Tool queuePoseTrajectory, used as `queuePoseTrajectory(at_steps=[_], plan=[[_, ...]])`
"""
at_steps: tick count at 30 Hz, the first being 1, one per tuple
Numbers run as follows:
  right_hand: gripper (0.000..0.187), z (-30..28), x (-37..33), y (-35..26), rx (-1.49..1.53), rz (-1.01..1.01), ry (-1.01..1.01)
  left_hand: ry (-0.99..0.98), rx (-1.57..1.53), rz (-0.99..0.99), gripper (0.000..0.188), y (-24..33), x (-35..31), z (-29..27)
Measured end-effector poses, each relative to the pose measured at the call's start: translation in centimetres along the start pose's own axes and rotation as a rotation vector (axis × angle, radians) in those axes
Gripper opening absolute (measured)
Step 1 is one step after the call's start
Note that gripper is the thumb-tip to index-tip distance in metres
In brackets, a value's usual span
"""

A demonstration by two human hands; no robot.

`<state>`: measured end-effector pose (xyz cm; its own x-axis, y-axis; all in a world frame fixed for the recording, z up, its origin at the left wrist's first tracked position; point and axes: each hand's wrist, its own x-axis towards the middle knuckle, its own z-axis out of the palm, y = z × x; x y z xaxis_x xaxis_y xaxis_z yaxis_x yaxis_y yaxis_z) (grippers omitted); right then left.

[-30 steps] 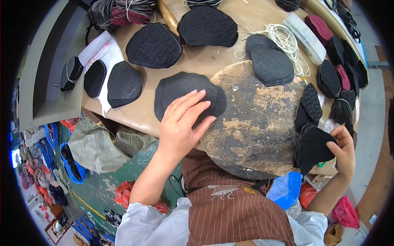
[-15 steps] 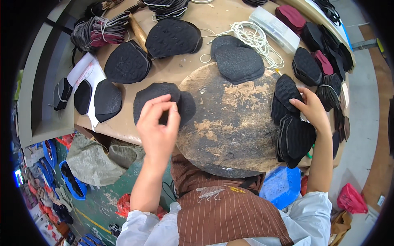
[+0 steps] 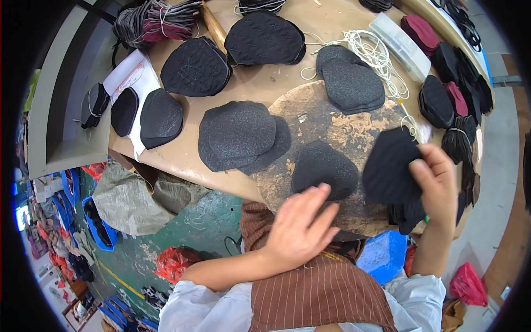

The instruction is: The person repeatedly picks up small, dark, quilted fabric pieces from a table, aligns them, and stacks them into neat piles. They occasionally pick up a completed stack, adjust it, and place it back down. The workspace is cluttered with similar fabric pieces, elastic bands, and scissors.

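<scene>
On the worn round board [image 3: 357, 128], a dark grey rounded pad [image 3: 324, 166] lay near the middle; the left hand [image 3: 301, 227] reached its lower edge with fingers loosely extended and gripping nothing, though whether the tips pressed it could not be told; just to its right, the right hand [image 3: 438, 185] pinched a black fabric piece [image 3: 389, 169] by its right edge between thumb and fingers. The step in hand looked like pairing piece with pad; the next move seemed to call for matching their outlines.
</scene>
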<state>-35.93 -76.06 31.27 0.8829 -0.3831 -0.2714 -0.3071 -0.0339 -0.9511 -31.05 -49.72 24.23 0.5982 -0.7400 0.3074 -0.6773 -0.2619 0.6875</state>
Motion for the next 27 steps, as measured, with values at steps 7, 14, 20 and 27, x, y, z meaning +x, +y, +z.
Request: queuePoseTrajectory(at_steps=[7, 14, 20, 27], plan=[[0.018, 7.3, 1.2, 3.0, 0.053, 0.139, -0.201, -0.035, 0.325, -0.257, 0.052, -2.1, -3.2, -1.3], [0.016, 8.2, 1.9, 4.6, -0.083, 0.148, -0.161, -0.014, 0.261, -0.252, 0.048, -3.1, -3.6, -1.7], [0.018, 8.4, 1.8, 4.4, -0.100, 0.196, -0.135, 0.036, 0.202, -0.222, 0.045, -4.1, -4.4, -2.3], [0.017, 8.7, 1.8, 4.5, -0.109, 0.197, -0.100, 0.027, 0.136, -0.053, 0.050, -3.8, -3.3, -2.1]])
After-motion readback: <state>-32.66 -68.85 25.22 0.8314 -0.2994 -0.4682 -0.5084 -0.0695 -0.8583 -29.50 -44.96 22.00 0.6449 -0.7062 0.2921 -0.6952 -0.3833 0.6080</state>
